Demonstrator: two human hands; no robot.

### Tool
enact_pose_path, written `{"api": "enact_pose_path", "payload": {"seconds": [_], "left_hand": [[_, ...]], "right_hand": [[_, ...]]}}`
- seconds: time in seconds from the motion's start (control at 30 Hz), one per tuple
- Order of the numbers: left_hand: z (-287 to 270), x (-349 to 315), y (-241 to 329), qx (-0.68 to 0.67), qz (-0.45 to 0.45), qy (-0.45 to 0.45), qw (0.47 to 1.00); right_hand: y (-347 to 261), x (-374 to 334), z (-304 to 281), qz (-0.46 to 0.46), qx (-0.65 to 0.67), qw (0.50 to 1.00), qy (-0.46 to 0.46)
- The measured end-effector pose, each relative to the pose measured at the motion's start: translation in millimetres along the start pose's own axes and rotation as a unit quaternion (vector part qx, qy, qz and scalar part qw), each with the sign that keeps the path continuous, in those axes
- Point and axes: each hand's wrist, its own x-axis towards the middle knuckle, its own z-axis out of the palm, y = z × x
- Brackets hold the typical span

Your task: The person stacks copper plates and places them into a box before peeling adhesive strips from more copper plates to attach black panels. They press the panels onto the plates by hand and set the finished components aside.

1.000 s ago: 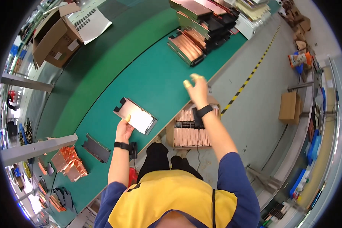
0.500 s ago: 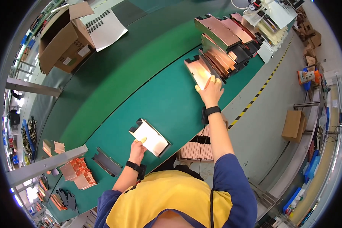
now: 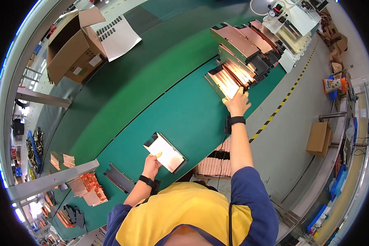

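My left hand point(image 3: 152, 165) holds a flat copper-coloured metal panel point(image 3: 168, 155) by its near left side, thumb on its bright face. This panel has dark, notched ends and lies low over the green table. With my right arm stretched out, my right hand point(image 3: 238, 104) grips the near end of another copper-coloured panel point(image 3: 224, 83), fingertips in finger covers. That panel sits at the near left of a leaning stack of like panels point(image 3: 238, 43). Glare hides part of its face, and my fingers cover its near edge.
On the green table point(image 3: 174, 110) lie a dark metal channel point(image 3: 119, 178) and several orange-copper pieces point(image 3: 90, 189) at the left. An opened cardboard box point(image 3: 76, 55) stands at the far left. A metal post point(image 3: 53, 179) crosses the left side. Below the table edge is a box of panels point(image 3: 213, 165).
My right hand has moved slightly right, and the panel in it has tilted, so its dark side edge now shows. My left hand keeps its panel. The whole view has shifted a little.
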Motion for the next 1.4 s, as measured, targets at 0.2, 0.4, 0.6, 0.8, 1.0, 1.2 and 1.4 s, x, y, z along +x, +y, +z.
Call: {"api": "enact_pose_path", "payload": {"seconds": [0.2, 0.4, 0.6, 0.8, 1.0, 1.2, 1.4], "left_hand": [[5, -6, 2, -0.009, -0.010, 0.001, 1.000], [14, 2, 4, 0.013, -0.004, 0.001, 1.000], [54, 0, 3, -0.015, 0.005, -0.015, 1.000], [58, -7, -13, -0.213, 0.008, -0.040, 0.976], [66, -6, -16, -0.107, 0.064, -0.038, 0.991], [57, 3, -4, -0.069, 0.075, -0.074, 0.992], [47, -60, 35, 0.090, 0.222, -0.148, 0.960]], "right_hand": [[-1, -3, 0, -0.009, -0.050, 0.999, -0.002], [2, -27, -2, -0.052, 0.021, 0.998, 0.024], [-1, -145, -14, -0.105, 0.217, 0.916, -0.320], [-3, -241, 37, -0.199, 0.138, 0.958, -0.153], [-3, -262, 34, -0.244, 0.074, 0.952, -0.167], [0, -250, 26, -0.295, 0.047, 0.928, -0.222], [-17, -205, 28, -0.290, 0.402, 0.790, -0.360]]}}
